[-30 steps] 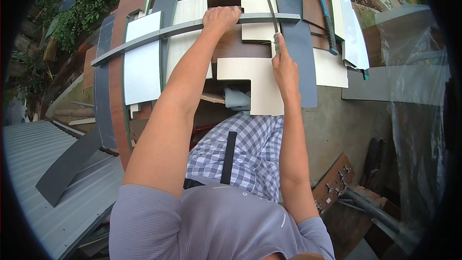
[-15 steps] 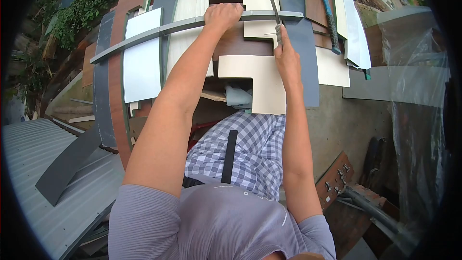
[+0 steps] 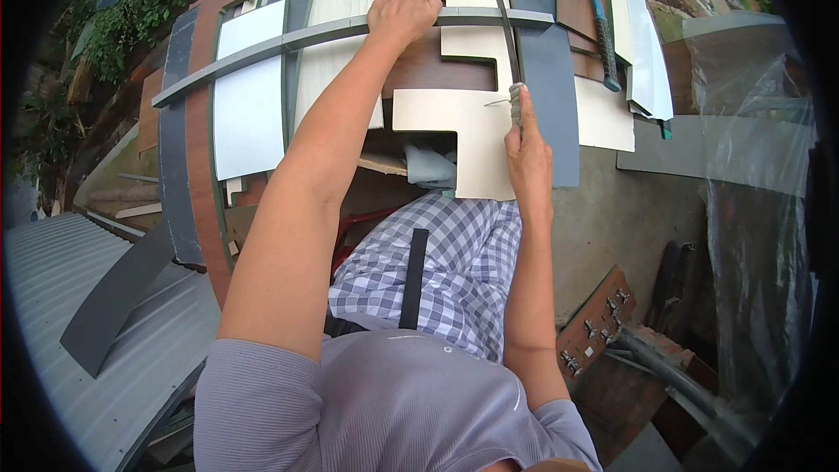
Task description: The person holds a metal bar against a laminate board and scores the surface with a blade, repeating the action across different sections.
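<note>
A long grey bar (image 3: pixel 236 60) lies across several boards, and my left hand (image 3: pixel 404 19) is closed around it right of its middle. My right hand (image 3: pixel 529 157) grips a thin, slightly curved saw (image 3: pixel 506 28) by its wrapped handle, index finger stretched along it. The blade crosses the bar near its right end, apparently touching it. A thin wire-like piece sticks out leftward at the handle. Beneath the right hand is a cream notched board (image 3: pixel 485 149), beside a blue-grey board (image 3: pixel 551 122).
A hammer (image 3: pixel 603 39) with a blue and black handle rests on boards at the right. White and brown panels (image 3: pixel 252 87) lie to the left. Clear plastic sheeting (image 3: pixel 752 210) hangs at far right. Corrugated metal (image 3: pixel 52 297) is at lower left.
My right hand has drawn the saw back toward my body, so more blade shows in front of the bar. My left hand stays on the bar; the view has shifted slightly.
</note>
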`<action>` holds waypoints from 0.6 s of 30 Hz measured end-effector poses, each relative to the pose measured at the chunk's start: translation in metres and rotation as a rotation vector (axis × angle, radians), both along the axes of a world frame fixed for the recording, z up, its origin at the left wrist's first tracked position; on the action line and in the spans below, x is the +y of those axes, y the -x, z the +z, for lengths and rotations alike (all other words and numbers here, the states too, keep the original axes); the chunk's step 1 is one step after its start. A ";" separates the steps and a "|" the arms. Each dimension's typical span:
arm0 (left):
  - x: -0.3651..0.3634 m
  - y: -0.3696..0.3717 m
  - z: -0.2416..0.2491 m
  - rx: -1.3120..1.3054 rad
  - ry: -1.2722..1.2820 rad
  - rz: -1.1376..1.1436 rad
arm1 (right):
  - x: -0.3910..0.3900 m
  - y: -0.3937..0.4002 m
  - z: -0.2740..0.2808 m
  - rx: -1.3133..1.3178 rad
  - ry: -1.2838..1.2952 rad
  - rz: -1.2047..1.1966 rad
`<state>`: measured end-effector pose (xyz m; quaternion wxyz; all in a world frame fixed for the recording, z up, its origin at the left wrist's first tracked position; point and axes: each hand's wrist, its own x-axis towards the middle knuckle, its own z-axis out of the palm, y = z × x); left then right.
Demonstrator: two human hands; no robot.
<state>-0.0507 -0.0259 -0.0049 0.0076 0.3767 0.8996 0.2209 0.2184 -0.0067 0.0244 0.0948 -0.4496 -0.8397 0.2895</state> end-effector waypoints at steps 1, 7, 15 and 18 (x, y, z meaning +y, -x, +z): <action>0.000 -0.001 0.000 -0.020 0.004 0.008 | 0.010 0.012 0.000 0.030 -0.004 0.009; 0.000 -0.003 0.006 -0.029 0.069 0.031 | 0.041 0.065 -0.002 0.037 -0.120 0.053; -0.003 0.001 0.008 -0.065 0.054 0.013 | -0.017 -0.024 -0.012 0.027 -0.095 0.031; -0.002 -0.002 0.003 -0.026 0.029 -0.018 | -0.012 -0.027 -0.013 0.050 -0.091 0.022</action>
